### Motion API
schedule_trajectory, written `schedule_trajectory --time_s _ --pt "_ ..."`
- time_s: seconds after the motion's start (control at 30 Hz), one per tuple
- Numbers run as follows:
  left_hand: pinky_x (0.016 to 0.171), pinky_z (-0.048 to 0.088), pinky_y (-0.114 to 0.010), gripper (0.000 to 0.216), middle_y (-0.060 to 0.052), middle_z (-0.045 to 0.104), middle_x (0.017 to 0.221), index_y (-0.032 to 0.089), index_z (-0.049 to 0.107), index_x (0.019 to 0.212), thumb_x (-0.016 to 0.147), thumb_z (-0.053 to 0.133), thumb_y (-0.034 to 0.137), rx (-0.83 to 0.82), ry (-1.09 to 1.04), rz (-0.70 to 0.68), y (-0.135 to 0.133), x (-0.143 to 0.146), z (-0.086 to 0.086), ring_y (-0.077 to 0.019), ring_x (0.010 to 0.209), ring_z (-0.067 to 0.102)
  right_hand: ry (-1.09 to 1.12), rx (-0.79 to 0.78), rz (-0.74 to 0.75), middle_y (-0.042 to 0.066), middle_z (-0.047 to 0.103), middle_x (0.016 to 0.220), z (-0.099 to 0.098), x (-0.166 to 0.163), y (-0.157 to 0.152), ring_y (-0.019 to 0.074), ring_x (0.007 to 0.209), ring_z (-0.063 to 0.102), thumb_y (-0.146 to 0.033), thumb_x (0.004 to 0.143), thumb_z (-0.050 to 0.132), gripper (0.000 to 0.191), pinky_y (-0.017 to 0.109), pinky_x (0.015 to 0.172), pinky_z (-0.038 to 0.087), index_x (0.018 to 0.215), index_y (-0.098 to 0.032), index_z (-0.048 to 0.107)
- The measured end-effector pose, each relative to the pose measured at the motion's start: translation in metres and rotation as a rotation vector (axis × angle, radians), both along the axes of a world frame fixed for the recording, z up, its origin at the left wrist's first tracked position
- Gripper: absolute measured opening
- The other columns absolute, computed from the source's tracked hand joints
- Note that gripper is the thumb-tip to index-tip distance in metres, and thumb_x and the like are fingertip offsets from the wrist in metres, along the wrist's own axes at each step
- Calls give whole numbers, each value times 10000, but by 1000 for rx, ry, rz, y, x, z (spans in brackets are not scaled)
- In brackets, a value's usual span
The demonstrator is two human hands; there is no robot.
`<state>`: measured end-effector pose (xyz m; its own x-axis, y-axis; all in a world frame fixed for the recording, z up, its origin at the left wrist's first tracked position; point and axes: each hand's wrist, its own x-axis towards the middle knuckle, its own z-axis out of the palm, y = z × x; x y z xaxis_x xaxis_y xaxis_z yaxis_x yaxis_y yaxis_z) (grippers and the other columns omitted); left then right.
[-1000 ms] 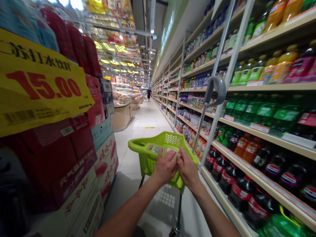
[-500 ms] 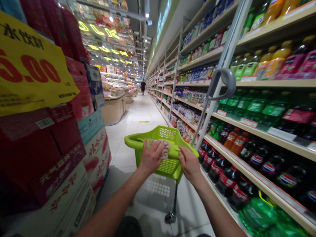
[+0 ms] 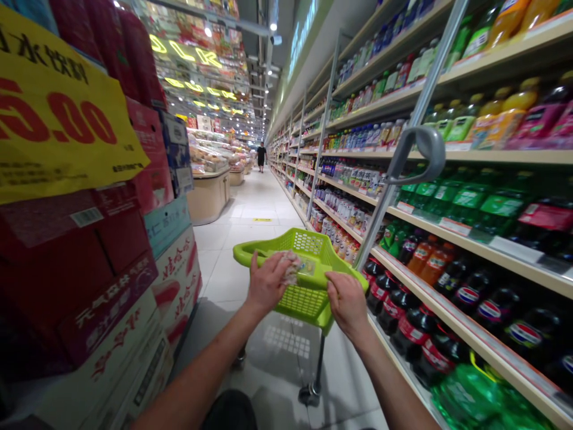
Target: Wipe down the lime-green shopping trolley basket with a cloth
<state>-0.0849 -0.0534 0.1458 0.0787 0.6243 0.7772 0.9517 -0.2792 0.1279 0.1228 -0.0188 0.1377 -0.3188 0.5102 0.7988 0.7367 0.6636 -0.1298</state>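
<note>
A lime-green shopping cart (image 3: 308, 303) with a perforated basket and a rimmed top stands in front of me on the aisle floor. My left hand (image 3: 268, 279) is closed on a crumpled, pale patterned cloth (image 3: 290, 266), which lies against the cart's near top panel. Beside the cloth a small printed label shows on that panel. My right hand (image 3: 345, 297) grips the cart's near rim on the right, fingers curled over it. A grey loop handle (image 3: 432, 154) rises at the right of the cart.
Shelves of soda bottles (image 3: 468, 292) run along the right, close to the cart. Stacked drink cartons (image 3: 174, 263) with a yellow price sign (image 3: 67, 113) crowd the left. Farther down the aisle are a wooden-sided display counter (image 3: 208, 197) and a person (image 3: 261, 156) in dark clothes.
My left hand and the cloth have shifted slightly left along the cart's panel, uncovering the printed label. My right hand keeps its hold on the rim.
</note>
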Motion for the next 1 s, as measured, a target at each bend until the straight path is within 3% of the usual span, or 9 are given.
schedule_trajectory --time_s 0.07,0.13,0.3,0.37,0.5,0.57,0.73,0.8,1.0 --pt "1037 109 -545 353 -85 545 1201 230 506 1103 757 456 180 33 -106 151 0 -26 -3 -243 1104 491 13 10 -11 60 648 928 0 -1 -2 191 891 537 -245 849 381 264 324 795 363 971 -164 601" --pt "1032 125 -547 339 -96 541 1202 220 511 1090 763 440 165 47 -142 192 -1 -29 -4 -250 1112 484 9 21 -44 66 646 933 -1 -4 -5 199 891 536 -253 844 388 266 335 790 357 974 -162 600" --pt "1054 78 -505 296 -46 532 1231 262 526 1081 797 446 238 38 74 -131 -1 30 0 -202 1135 469 -23 50 -45 74 643 969 -2 -7 -8 203 908 538 -258 843 393 277 339 790 347 1014 -160 587" --pt "1059 53 -498 310 -43 540 1225 265 522 1095 794 452 251 25 93 -165 2 31 1 -194 1124 479 -39 44 -9 69 638 997 -2 -1 -8 197 931 535 -249 844 386 284 335 802 350 1039 -171 578" --pt "1034 86 -547 349 -65 563 1194 236 502 1118 775 440 217 -12 -94 61 10 -15 3 -215 1102 496 -2 52 14 62 645 987 -3 14 -8 196 931 547 -256 837 379 287 352 812 354 1017 -185 590" --pt "1021 112 -562 341 -70 577 1171 225 504 1107 779 414 198 -25 -172 125 11 -21 5 -219 1104 493 32 52 15 53 651 972 -4 20 -7 195 922 556 -259 835 370 287 362 817 350 995 -190 598" --pt "1065 31 -493 337 -27 551 1207 279 506 1122 790 450 271 -59 68 -280 7 58 7 -187 1131 468 74 40 40 52 658 950 -5 33 -5 198 909 562 -251 841 346 293 367 807 353 960 -184 605" --pt "1070 1 -479 341 -33 545 1212 275 508 1127 790 461 289 -45 100 -338 8 78 7 -184 1130 468 89 29 34 55 655 945 -5 38 -4 200 900 564 -261 842 342 296 368 802 359 975 -184 595" --pt "1038 79 -545 330 -75 583 1154 219 530 1087 766 454 238 -58 -148 -62 15 29 11 -221 1079 508 147 -2 29 41 650 948 -4 47 -6 200 877 567 -268 830 341 334 370 800 360 1113 -194 502"
